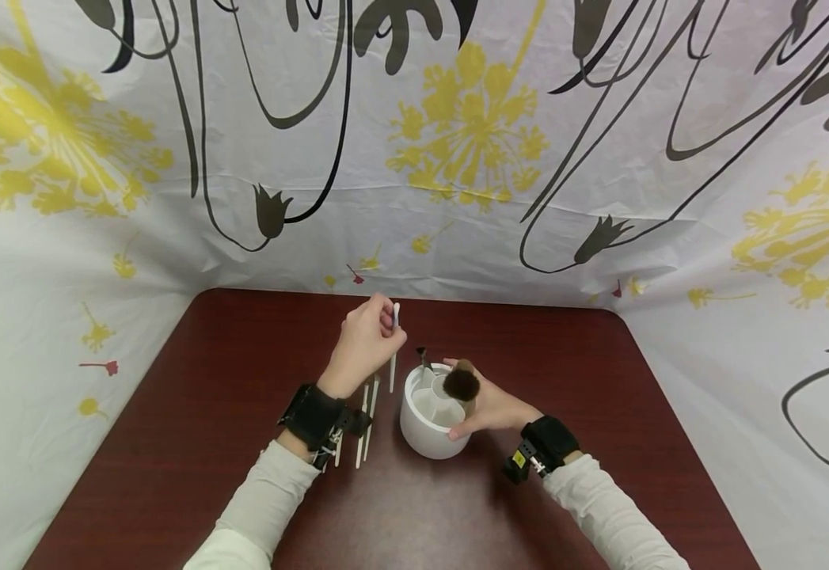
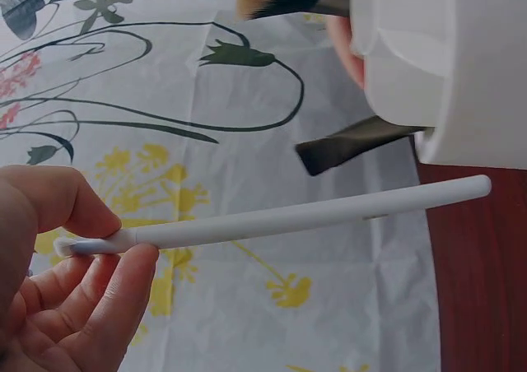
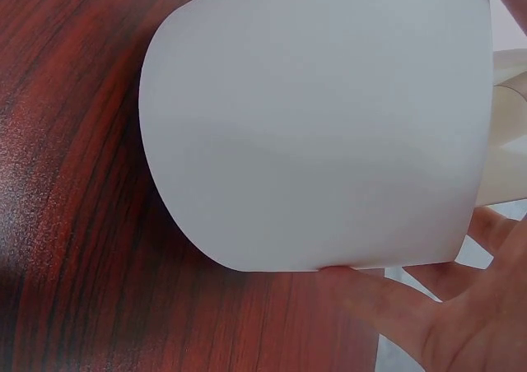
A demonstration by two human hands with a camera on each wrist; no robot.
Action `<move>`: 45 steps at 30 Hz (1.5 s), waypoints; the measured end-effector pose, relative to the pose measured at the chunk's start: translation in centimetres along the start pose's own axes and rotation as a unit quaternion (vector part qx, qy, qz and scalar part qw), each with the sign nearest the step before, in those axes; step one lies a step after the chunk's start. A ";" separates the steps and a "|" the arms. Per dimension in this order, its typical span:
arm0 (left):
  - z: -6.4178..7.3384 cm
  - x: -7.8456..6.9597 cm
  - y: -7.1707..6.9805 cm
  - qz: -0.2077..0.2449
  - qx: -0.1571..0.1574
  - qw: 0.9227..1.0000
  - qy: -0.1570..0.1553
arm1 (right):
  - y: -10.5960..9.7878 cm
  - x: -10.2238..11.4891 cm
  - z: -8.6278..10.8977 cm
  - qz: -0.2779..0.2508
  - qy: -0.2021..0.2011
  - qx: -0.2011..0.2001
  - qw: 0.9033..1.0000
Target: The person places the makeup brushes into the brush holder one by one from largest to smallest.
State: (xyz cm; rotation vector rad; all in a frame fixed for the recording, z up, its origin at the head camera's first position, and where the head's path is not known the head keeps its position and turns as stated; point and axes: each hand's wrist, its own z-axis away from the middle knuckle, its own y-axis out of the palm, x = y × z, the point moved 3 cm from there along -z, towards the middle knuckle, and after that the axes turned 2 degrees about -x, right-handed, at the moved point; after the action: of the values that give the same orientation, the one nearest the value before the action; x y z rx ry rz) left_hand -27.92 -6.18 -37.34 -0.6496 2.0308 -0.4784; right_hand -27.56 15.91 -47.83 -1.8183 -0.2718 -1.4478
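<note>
My left hand (image 1: 366, 344) pinches a slim white makeup brush (image 2: 329, 217) close to its bristle end, between thumb and fingertips. The brush stands nearly upright over the table, bristles up, to the left of a round white brush holder (image 1: 428, 437) and apart from it. Around the right side of this divided holder, my right hand (image 1: 494, 408) keeps its grip, thumb near the front and fingers behind. A fluffy dark makeup brush (image 1: 462, 384) and a flat dark-bristled brush (image 2: 354, 145) stick out of the holder. Other compartments are visible inside it.
Several slim white brushes (image 1: 372, 419) lie on the dark red-brown table (image 1: 564, 356), partly hidden by the left wrist. A white cloth (image 1: 457, 253) with printed flowers hangs behind the table and along both sides.
</note>
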 end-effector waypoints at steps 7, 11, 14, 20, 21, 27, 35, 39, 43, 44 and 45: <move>-0.4 -0.7 0.1 0.015 -0.012 1.000 0.005 | 0.1 2.2 0.3 -0.005 0.017 0.002 1.000; -0.5 -1.1 0.2 0.023 -0.015 1.000 0.012 | 0.1 2.6 0.4 0.004 0.021 0.004 1.000; -0.5 -1.3 0.2 0.027 -0.015 0.999 0.013 | 0.1 2.8 0.4 0.005 0.024 0.006 1.000; -0.6 -1.5 0.6 0.031 -0.013 0.999 0.010 | 0.0 3.3 0.5 0.008 0.017 0.000 1.000; -0.6 -1.5 0.7 0.032 -0.011 0.999 0.010 | 0.0 3.2 0.5 0.009 0.017 -0.002 1.000; -0.5 -1.4 1.0 0.029 -0.005 1.000 0.008 | 0.0 1.3 0.2 0.002 0.007 -0.008 1.000; -0.4 -1.3 1.4 0.018 0.002 1.000 0.013 | 0.0 -0.2 -0.1 0.009 0.016 -0.008 1.000; -0.4 -1.1 1.6 0.020 0.011 1.000 0.011 | 0.0 1.6 0.1 0.003 0.018 -0.002 1.000; -0.2 -0.9 1.8 0.023 0.020 1.000 0.006 | -0.1 3.0 0.3 0.004 0.021 0.008 1.000; -0.1 -0.9 1.9 0.023 0.021 1.000 0.005 | -0.1 3.1 0.3 0.006 0.021 0.010 1.000; -0.1 -0.8 1.9 0.023 0.021 0.999 0.004 | -0.1 3.2 0.3 0.007 0.022 0.011 1.000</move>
State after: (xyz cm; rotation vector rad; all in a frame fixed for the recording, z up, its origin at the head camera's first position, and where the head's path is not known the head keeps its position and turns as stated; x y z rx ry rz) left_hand -28.09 -4.18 -37.83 -0.5743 2.0341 -0.4960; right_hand -26.31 15.21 -44.91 -1.7662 -0.2517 -1.4670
